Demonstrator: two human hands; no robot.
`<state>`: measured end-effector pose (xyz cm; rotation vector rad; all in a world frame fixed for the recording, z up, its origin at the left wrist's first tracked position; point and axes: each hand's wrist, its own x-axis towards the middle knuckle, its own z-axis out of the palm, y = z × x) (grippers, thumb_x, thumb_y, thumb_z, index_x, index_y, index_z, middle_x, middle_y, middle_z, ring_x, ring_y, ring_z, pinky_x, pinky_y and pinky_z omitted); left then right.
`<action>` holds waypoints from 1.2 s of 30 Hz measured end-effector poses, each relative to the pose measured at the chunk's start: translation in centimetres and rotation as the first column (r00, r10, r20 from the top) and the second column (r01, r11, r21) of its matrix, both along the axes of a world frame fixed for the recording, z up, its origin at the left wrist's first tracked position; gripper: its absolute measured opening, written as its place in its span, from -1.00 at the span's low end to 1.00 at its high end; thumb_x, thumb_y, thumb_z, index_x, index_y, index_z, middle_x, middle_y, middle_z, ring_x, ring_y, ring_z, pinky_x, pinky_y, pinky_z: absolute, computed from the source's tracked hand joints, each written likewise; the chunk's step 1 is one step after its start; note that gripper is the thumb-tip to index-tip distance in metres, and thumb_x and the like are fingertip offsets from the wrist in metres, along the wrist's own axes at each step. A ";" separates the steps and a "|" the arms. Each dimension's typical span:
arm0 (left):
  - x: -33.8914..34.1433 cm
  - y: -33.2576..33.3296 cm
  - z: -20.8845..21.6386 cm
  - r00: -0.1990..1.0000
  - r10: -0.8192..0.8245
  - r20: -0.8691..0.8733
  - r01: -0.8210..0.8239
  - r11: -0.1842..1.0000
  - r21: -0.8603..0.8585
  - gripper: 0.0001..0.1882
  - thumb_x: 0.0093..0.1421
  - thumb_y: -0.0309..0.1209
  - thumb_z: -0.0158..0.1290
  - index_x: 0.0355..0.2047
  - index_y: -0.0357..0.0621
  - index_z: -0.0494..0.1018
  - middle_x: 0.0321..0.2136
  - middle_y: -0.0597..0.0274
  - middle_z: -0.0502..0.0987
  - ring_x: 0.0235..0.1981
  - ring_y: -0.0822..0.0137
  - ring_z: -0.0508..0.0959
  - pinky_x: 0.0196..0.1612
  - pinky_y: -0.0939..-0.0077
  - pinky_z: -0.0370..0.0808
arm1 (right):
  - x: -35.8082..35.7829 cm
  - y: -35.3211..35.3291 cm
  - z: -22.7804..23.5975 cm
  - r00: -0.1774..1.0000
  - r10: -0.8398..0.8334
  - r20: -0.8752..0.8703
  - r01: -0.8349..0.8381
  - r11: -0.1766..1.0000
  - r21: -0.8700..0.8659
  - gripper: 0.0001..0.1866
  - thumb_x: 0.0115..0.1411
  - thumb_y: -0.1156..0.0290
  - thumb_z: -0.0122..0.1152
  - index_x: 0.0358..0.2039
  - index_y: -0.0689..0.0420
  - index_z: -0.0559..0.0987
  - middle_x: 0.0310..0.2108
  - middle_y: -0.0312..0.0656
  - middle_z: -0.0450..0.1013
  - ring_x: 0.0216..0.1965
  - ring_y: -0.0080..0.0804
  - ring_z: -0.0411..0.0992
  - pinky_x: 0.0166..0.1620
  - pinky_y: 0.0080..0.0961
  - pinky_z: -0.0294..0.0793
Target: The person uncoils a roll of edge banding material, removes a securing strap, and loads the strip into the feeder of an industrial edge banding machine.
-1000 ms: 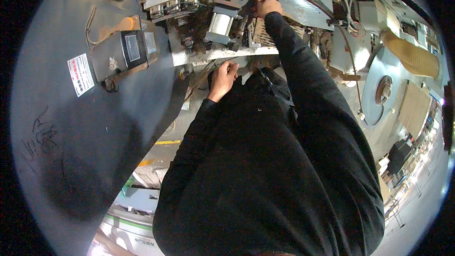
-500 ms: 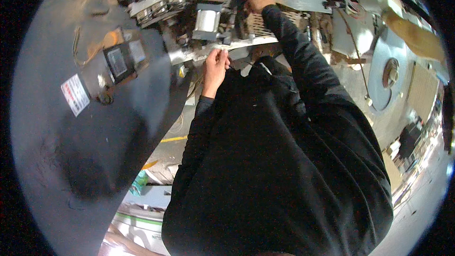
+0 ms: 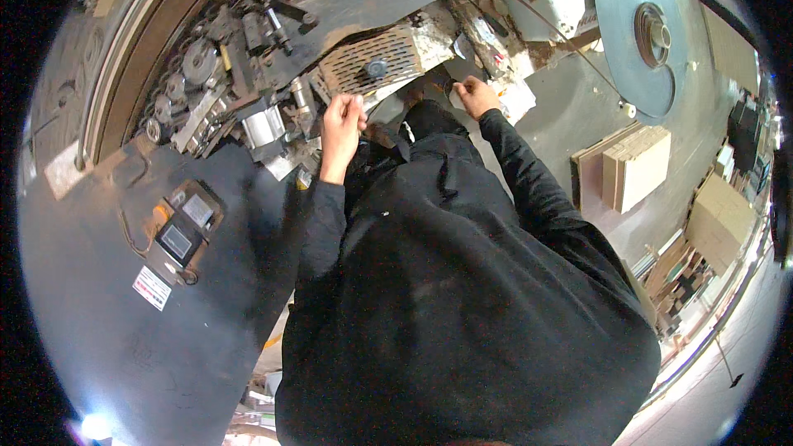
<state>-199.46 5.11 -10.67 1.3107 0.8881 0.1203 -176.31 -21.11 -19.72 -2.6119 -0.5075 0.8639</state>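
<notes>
My left hand [image 3: 340, 134] is raised near the front edge of a machine, beside a tan slotted plate [image 3: 351, 66] with a dark round knob [image 3: 376, 68]. Its fingers are pinched together; a small pale spot shows at the fingertips, too small to name. Over the floor to the right of the plate, my right hand [image 3: 477, 97] has its fingers curled in, and whatever they may hold is hidden. Some white papers [image 3: 518, 99] lie close to that hand. A shiny metal cylinder [image 3: 264, 126] sits among the machine parts left of my left hand.
A large dark panel [image 3: 91, 347] fills the left side, carrying a small box with a screen [image 3: 176, 241] and a white label [image 3: 152, 287]. Rollers [image 3: 198, 62] crowd the far left. Rightward are a big grey reel [image 3: 611, 41], a thin cable [image 3: 570, 37] and cardboard boxes [image 3: 648, 165].
My right hand has left the machine's upper parts and come back to the right of the slotted plate. The view has swung right; my left hand stays pinched, now beside the plate.
</notes>
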 end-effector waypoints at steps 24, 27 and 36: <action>-1.9 -4.6 2.0 0.823 -0.023 -0.567 0.250 0.912 0.325 -0.74 0.48 -0.22 0.13 -0.16 -0.20 0.54 -0.45 0.22 0.64 -0.41 0.36 0.64 -0.26 0.43 0.55 | 15.9 -13.2 -19.4 0.865 -0.496 0.073 0.500 0.865 -0.042 -0.49 0.23 0.08 0.44 0.11 0.03 0.58 -0.18 -0.07 0.68 -0.09 -0.10 0.64 0.02 -0.11 0.62; -1.6 -5.0 1.5 0.815 -0.044 -0.578 0.268 0.913 0.308 -0.74 0.47 -0.23 0.14 -0.18 -0.21 0.54 -0.45 0.21 0.65 -0.40 0.35 0.65 -0.25 0.42 0.56 | 18.2 -12.6 -20.9 0.941 -0.336 0.048 0.339 0.930 -0.140 -0.37 0.15 0.11 0.57 0.19 0.01 0.57 -0.13 -0.08 0.68 -0.07 -0.16 0.64 0.06 -0.17 0.62; 2.2 -5.2 3.2 0.794 -0.105 -0.599 0.399 0.833 0.384 -0.75 0.46 -0.24 0.14 -0.16 -0.20 0.54 -0.38 0.12 0.70 -0.34 0.23 0.71 -0.22 0.35 0.58 | 20.3 -10.4 -24.6 0.991 -0.133 -0.023 0.126 0.970 -0.207 -0.49 0.11 0.19 0.53 0.09 -0.10 0.64 -0.07 -0.09 0.65 -0.03 -0.04 0.63 0.05 -0.14 0.60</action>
